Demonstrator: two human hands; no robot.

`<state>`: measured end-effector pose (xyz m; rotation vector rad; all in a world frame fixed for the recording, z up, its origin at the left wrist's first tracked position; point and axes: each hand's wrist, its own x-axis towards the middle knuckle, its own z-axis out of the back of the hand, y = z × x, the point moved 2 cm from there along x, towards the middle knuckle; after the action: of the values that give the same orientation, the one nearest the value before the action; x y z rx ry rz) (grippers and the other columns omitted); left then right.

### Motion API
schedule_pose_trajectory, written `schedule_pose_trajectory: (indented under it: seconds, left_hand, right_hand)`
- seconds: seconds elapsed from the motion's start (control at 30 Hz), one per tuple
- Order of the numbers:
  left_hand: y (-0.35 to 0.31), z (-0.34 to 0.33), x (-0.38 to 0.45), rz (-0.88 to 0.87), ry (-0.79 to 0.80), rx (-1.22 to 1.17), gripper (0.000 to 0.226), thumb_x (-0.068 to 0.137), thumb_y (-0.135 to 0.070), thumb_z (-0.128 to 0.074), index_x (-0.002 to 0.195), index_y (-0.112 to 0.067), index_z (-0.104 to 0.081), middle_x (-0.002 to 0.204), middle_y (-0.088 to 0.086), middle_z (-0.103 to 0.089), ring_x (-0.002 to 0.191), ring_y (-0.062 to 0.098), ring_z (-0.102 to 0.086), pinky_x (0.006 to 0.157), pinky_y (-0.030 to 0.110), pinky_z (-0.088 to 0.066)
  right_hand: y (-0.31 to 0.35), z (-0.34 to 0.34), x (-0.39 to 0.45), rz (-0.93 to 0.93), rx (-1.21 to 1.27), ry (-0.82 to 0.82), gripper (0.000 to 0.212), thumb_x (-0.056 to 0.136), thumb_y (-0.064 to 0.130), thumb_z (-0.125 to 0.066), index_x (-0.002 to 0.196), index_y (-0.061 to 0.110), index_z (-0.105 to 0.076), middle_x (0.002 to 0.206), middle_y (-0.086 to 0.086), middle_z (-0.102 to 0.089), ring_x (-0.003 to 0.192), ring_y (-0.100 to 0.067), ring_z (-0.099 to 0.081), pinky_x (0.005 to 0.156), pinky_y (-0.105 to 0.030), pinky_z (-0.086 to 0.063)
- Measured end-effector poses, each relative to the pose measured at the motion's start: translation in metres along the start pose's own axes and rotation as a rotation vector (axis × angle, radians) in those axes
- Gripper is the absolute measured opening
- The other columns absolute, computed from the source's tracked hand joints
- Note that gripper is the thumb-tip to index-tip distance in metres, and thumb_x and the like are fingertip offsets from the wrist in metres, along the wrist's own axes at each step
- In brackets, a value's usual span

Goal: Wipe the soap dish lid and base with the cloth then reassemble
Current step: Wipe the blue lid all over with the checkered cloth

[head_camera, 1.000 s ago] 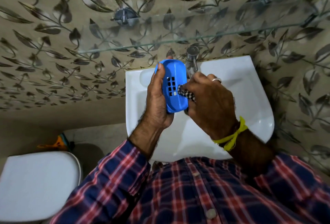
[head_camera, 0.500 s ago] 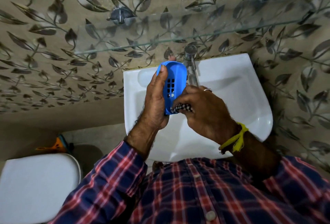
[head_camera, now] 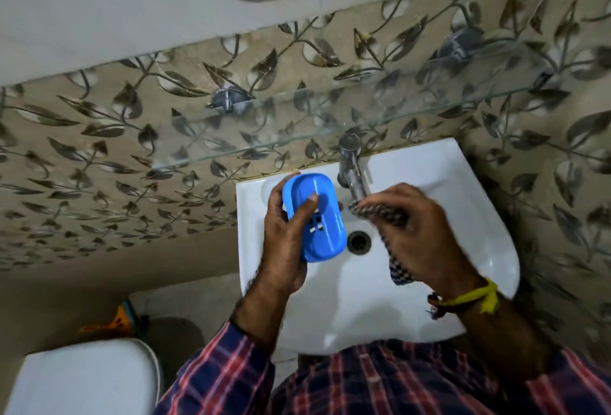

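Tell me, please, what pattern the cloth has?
The cloth is dark-and-white checked, clearest in the head view.

Two hands – left hand (head_camera: 281, 246), right hand (head_camera: 420, 236). One blue soap dish part (head_camera: 322, 219), one checked cloth (head_camera: 395, 259), one white basin (head_camera: 463, 190), one tap (head_camera: 353, 166), one glass shelf (head_camera: 297, 124) – two metal brackets, one toilet lid (head_camera: 82, 378)

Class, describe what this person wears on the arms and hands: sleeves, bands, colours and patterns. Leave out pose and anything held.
Both arms wear a checked shirt in navy, red and white, the sleeves pushed up so the forearms are bare. The right wrist, behind the right hand, carries a knotted yellow thread band with a darker thread beside it. The left hand and wrist show no band or glove.
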<state>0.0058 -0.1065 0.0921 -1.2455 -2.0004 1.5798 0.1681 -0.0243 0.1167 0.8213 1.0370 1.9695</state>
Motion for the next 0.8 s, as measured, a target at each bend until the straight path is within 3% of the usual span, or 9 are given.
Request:
schedule_pose_trajectory:
  seconds: [0.07, 0.2, 0.3, 0.37, 0.5, 0.57, 0.63, 0.7, 0.8]
  left_hand:
    - [0.004, 0.0, -0.002, -0.008, -0.023, 0.012, 0.031, 0.092, -0.005, -0.065, 0.121, -0.014, -0.059, 0.105, 0.013, -0.071, 0.092, 0.037, -0.068, 0.083, 0.052, -0.055]
    - [0.012, -0.012, -0.008, 0.041, -0.04, -0.005, 0.028, 0.095, -0.01, -0.063, 0.123, -0.008, -0.059, 0.097, 0.008, -0.072, 0.077, 0.023, -0.07, 0.068, 0.038, -0.06]
    - [0.017, -0.015, -0.007, 0.099, -0.048, 0.112, 0.028, 0.096, -0.018, -0.065, 0.123, -0.016, -0.062, 0.099, 0.009, -0.072, 0.079, 0.023, -0.068, 0.071, 0.04, -0.058]
    - [0.016, -0.012, -0.006, 0.127, -0.023, 0.175, 0.021, 0.098, -0.02, -0.06, 0.118, -0.02, -0.065, 0.088, 0.003, -0.07, 0.071, 0.018, -0.063, 0.063, 0.033, -0.054]
    - [0.019, -0.01, -0.008, 0.191, 0.02, 0.112, 0.026, 0.101, -0.034, -0.055, 0.113, -0.012, -0.065, 0.087, 0.005, -0.07, 0.067, 0.016, -0.064, 0.055, 0.027, -0.051]
    - [0.022, -0.011, -0.008, 0.186, 0.014, 0.065, 0.034, 0.099, -0.039, -0.054, 0.114, -0.009, -0.061, 0.085, 0.006, -0.072, 0.068, 0.017, -0.068, 0.059, 0.029, -0.055]
    - [0.022, -0.011, -0.009, 0.165, 0.012, 0.036, 0.027, 0.103, -0.034, -0.049, 0.106, -0.01, -0.061, 0.068, 0.003, -0.067, 0.054, 0.014, -0.063, 0.051, 0.025, -0.052]
    - [0.023, -0.011, -0.011, 0.173, 0.003, 0.01, 0.025, 0.106, -0.03, -0.044, 0.1, -0.014, -0.063, 0.059, -0.002, -0.061, 0.044, 0.01, -0.055, 0.043, 0.02, -0.045]
    - [0.025, -0.008, -0.012, 0.184, -0.015, 0.016, 0.024, 0.106, -0.029, -0.045, 0.096, -0.017, -0.063, 0.06, -0.003, -0.057, 0.042, 0.008, -0.049, 0.041, 0.018, -0.039]
  right_hand:
    - [-0.01, 0.008, 0.001, -0.154, 0.198, -0.155, 0.028, 0.083, 0.004, -0.075, 0.089, 0.031, -0.074, 0.091, 0.006, -0.074, 0.089, -0.009, -0.069, 0.087, -0.033, -0.055]
    - [0.001, -0.004, 0.002, -0.301, 0.534, -0.09, 0.023, 0.08, 0.002, -0.078, 0.093, 0.021, -0.075, 0.085, 0.006, -0.077, 0.075, -0.006, -0.069, 0.072, -0.021, -0.056]
    - [0.007, -0.013, -0.004, -0.356, 0.64, -0.056, 0.024, 0.077, 0.006, -0.08, 0.099, 0.014, -0.076, 0.097, -0.005, -0.078, 0.086, -0.019, -0.071, 0.083, -0.04, -0.06]
    - [0.009, -0.016, -0.005, -0.379, 0.656, 0.0, 0.023, 0.079, 0.006, -0.078, 0.1, 0.015, -0.076, 0.097, -0.006, -0.077, 0.083, -0.022, -0.071, 0.081, -0.046, -0.06]
    - [0.021, -0.017, -0.002, -0.252, 0.634, 0.069, 0.022, 0.082, 0.001, -0.075, 0.095, 0.018, -0.075, 0.089, 0.003, -0.078, 0.079, -0.009, -0.071, 0.071, -0.025, -0.057]
    - [0.02, -0.016, 0.005, -0.118, 0.417, -0.028, 0.022, 0.083, 0.001, -0.075, 0.097, 0.018, -0.075, 0.094, 0.006, -0.077, 0.088, -0.006, -0.071, 0.081, -0.025, -0.056]
    - [0.022, -0.017, 0.015, 0.085, 0.067, -0.062, 0.021, 0.084, 0.007, -0.074, 0.102, 0.018, -0.076, 0.101, 0.004, -0.073, 0.096, -0.008, -0.068, 0.089, -0.03, -0.054]
    - [0.025, -0.021, 0.024, 0.229, -0.167, 0.024, 0.025, 0.084, 0.009, -0.071, 0.106, 0.021, -0.076, 0.105, 0.005, -0.071, 0.1, -0.014, -0.065, 0.091, -0.033, -0.051]
    - [0.034, -0.023, 0.032, 0.311, -0.324, 0.174, 0.033, 0.082, 0.004, -0.064, 0.105, 0.025, -0.075, 0.104, 0.009, -0.071, 0.097, -0.011, -0.059, 0.085, -0.025, -0.043]
